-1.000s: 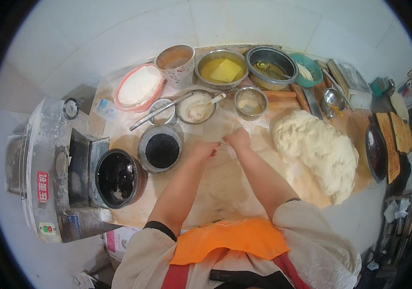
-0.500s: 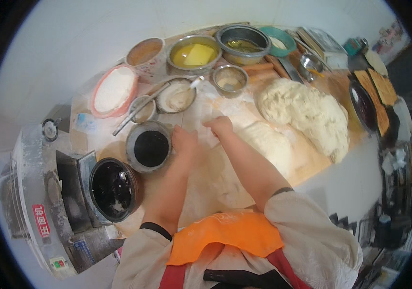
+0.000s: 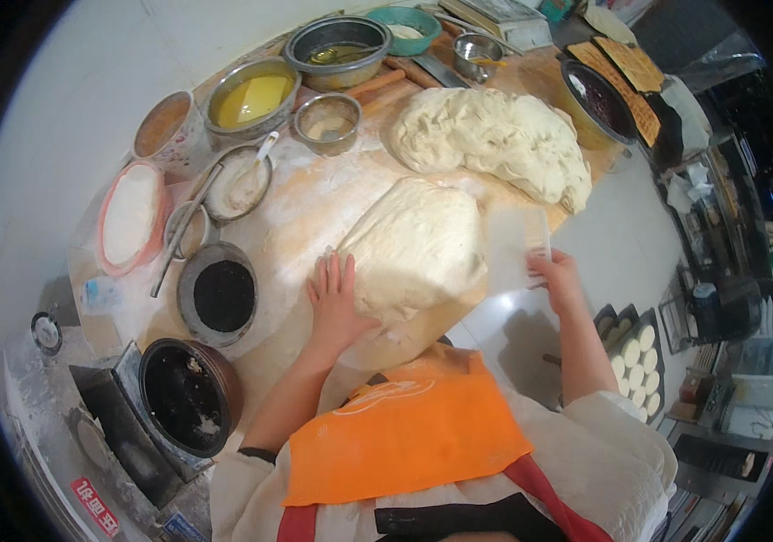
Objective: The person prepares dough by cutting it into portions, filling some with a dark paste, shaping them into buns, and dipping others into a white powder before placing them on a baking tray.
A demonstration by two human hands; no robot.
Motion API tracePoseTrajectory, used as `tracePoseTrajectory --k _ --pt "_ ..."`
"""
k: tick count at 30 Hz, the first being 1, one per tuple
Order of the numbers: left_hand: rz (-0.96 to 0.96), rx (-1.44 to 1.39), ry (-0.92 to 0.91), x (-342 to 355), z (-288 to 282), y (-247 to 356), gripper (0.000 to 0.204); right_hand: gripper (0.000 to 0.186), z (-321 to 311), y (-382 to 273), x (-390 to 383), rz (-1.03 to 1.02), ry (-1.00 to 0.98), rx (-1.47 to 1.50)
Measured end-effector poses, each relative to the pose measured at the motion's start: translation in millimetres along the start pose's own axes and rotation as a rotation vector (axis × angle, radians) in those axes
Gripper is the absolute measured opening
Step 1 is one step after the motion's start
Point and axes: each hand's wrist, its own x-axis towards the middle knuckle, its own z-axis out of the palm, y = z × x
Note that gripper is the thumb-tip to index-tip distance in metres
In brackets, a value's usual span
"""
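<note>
Two dough masses on the floured wooden board: a flattened slab of dough near the front edge, a larger lumpy dough pile behind it. Left hand lies flat, fingers spread, palm down on the board, touching the slab's left edge. Right hand is closed on a pale rectangular dough scraper, held off the board's right edge, just beside the slab. Black-filled bowl sits left of the left hand.

left hand lies flat, fingers spread, pointing far. right hand is out to the right, fingers curled shut.
</note>
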Motion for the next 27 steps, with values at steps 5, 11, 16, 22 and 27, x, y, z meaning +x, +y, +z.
tracePoseTrajectory --k 5,11,16,22,27 --pt "-0.04 -0.183 -0.039 29.0 30.1 -34.2 0.106 0.013 26.4 71.4 -1.2 0.028 0.238 0.08" --pt "-0.228 -0.475 -0.349 44.5 -36.9 -25.0 0.093 0.017 132.8 32.5 35.4 -0.261 0.176 -0.12" --pt "0.029 -0.113 0.059 8.0 -31.2 -3.9 0.089 0.015 34.2 -24.9 13.0 -0.245 0.125 -0.38" --pt "-0.266 0.06 0.057 -19.8 -25.5 6.2 0.083 0.025 30.0 -0.9 -63.3 -1.142 -0.253 -0.822" --pt "-0.37 0.057 0.082 -55.0 -35.0 -37.6 0.077 0.028 86.1 44.9 -77.4 -1.21 -0.672 -1.177"
